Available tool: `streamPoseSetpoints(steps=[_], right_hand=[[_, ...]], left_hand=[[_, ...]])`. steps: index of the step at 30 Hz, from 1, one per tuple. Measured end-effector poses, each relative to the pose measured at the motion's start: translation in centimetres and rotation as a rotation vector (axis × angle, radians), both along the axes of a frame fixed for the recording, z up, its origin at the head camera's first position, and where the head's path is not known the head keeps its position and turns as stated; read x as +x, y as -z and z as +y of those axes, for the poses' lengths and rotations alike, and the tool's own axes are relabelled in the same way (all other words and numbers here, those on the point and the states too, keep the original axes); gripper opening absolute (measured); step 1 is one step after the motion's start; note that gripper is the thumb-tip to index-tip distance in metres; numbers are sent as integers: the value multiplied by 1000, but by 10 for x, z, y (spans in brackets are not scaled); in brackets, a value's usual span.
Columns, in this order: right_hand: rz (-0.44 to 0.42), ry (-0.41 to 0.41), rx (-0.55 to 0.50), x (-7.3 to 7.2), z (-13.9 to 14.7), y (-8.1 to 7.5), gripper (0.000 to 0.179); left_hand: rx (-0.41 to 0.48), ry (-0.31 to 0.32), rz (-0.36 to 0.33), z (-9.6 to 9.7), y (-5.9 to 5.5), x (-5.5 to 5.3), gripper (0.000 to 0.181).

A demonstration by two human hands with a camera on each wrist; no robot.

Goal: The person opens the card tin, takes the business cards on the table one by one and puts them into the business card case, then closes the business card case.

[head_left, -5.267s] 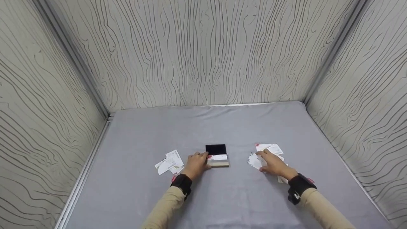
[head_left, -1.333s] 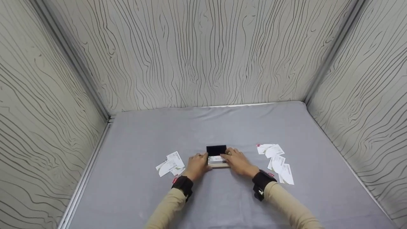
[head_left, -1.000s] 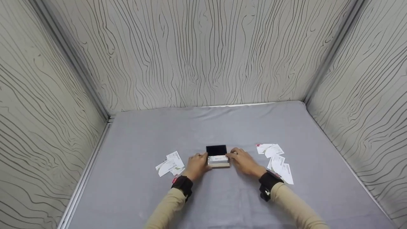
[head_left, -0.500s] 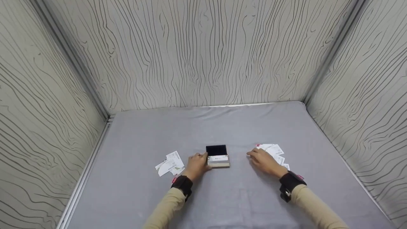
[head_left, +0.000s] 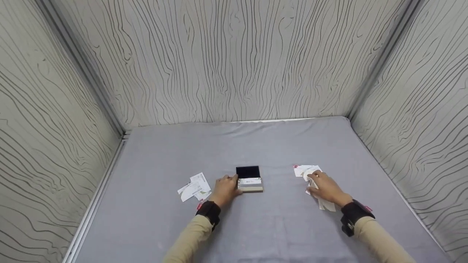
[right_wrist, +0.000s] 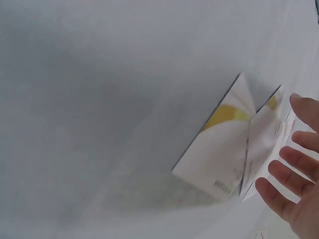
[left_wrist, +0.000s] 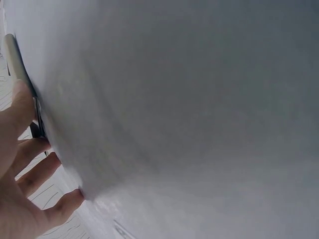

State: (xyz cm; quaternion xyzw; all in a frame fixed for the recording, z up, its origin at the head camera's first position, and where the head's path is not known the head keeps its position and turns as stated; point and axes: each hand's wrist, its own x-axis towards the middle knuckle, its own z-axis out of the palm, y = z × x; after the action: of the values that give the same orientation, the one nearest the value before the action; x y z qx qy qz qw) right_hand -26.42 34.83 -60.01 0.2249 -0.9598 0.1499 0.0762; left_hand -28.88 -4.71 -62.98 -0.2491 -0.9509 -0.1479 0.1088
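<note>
My left hand [head_left: 225, 189] holds the left end of a small business card case [head_left: 248, 171], thumb at its near corner and index finger at its side. The case stands with its lid up, dark inside, and a white card [head_left: 252, 180] shows in it. In the left wrist view the thumb lies against the case's pale edge [left_wrist: 16, 62], and the other fingertips reach the cloth. Over the right-hand group of business cards [head_left: 302, 170], my right hand [head_left: 328, 188] has its fingers spread and relaxed. Cards with a yellow patch [right_wrist: 214, 157] lie beside its fingertips in the right wrist view.
Several more white cards [head_left: 193, 189] overlap in a loose heap left of my left hand. Grey cloth [head_left: 234, 146] covers the table. Wood-grain patterned panels [head_left: 234, 65] enclose it at the back and both sides.
My right hand placed a card in the case, let go and moved back right over the loose cards. The card showing in the case differs from before. My left hand stayed at the case.
</note>
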Motion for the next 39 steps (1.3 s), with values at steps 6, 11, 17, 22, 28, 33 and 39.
streamPoseSetpoints(steps=[6,11,17,22,28,33,39], right_hand=[[-99,51,4,7,10,0,64],[-180,89,-3,10,13,1,73],[-170,85,-4,11,14,1,71],[-158,92,1,9,14,0,70],[-228,156,14,7,17,-2,78],[-208,150,8,6,20,-4,84],[-149,152,-33,5,21,-4,88]], left_hand=[[5,-9,-4,-2,-1,1,57],[16,-19,-47,-2,-1,3,58],[22,-20,-52,-1,1,1,60],[15,-21,-46,-1,2,1,60],[8,-10,-34,0,1,3,59],[-1,2,-2,0,0,5,58],[1,-7,-25,0,-5,4,58]])
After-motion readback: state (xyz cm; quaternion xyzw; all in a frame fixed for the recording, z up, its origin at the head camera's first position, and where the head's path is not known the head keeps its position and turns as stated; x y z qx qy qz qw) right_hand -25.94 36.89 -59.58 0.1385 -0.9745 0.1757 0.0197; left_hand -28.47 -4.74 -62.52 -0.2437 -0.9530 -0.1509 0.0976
